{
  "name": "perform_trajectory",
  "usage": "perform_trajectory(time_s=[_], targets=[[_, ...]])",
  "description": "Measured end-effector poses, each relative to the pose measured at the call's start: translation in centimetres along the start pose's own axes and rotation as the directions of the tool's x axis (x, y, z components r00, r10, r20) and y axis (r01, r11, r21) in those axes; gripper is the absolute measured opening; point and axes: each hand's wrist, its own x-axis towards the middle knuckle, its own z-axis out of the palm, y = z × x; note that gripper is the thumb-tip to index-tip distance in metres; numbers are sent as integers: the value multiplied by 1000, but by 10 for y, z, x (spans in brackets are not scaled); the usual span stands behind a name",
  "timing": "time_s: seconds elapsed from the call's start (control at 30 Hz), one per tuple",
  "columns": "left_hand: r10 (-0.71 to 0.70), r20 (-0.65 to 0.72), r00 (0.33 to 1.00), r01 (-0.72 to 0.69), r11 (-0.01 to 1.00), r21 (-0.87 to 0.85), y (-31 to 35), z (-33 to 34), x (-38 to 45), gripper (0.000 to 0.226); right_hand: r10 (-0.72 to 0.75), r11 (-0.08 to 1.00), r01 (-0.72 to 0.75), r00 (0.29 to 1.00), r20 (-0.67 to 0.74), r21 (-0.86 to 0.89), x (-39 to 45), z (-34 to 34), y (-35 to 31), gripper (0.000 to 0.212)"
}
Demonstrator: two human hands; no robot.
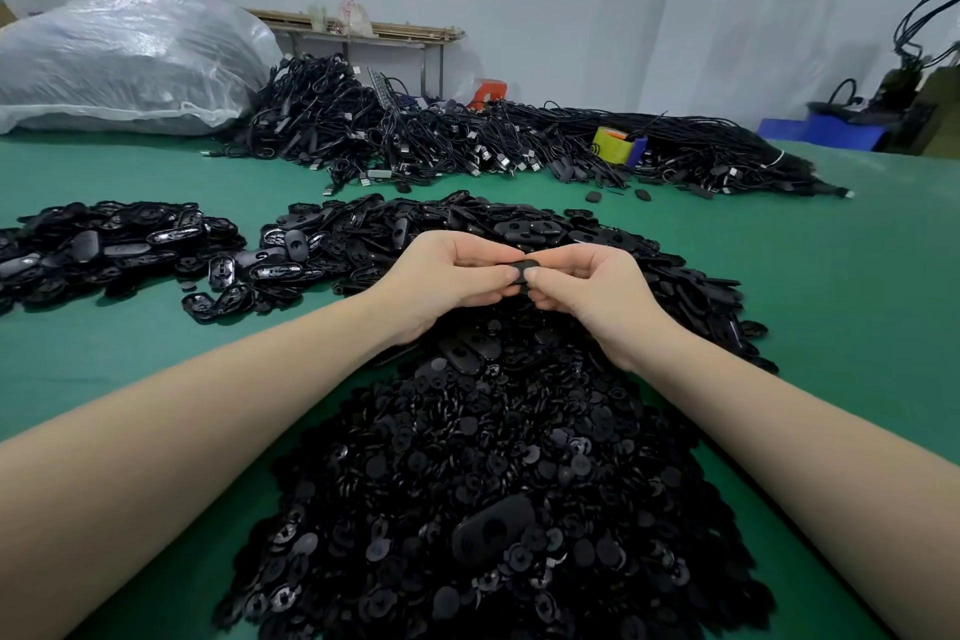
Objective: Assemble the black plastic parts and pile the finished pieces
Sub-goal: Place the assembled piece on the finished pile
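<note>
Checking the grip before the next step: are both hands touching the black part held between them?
Touching. The head view shows the left hand and right hand each pinching the black part, with fingertips curled onto its two ends, above the pile.

Both arms reach forward; left grip [457, 270] and right grip [582, 283] meet, fingers curled, seemingly pinching.

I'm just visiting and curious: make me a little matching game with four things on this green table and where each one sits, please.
Things:
1. small black part
2. heap of black cables
3. big plastic bag
4. yellow tape roll

Places:
A. far left corner of the table
B. pinched between both hands
C. among the cables, right of middle
D. across the far middle of the table

Pairs: 1-B, 2-D, 3-A, 4-C
</note>
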Motion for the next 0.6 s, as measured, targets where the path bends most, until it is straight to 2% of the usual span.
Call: perform_trajectory(time_s=[0.13,0.4,0.6], targets=[[-21,-16,1000,22,999,41,0,1,2,20,8,1000,-8,1000,0,7,1,-1,1,10],[-43,-58,997,49,993,105,3,2,2,22,18,998,-19,1000,15,62,2,-3,5,14],[24,-164,986,24,959,283,21,-4,4,23,42,982,-38,999,-17,182,1,-1,3,14]])
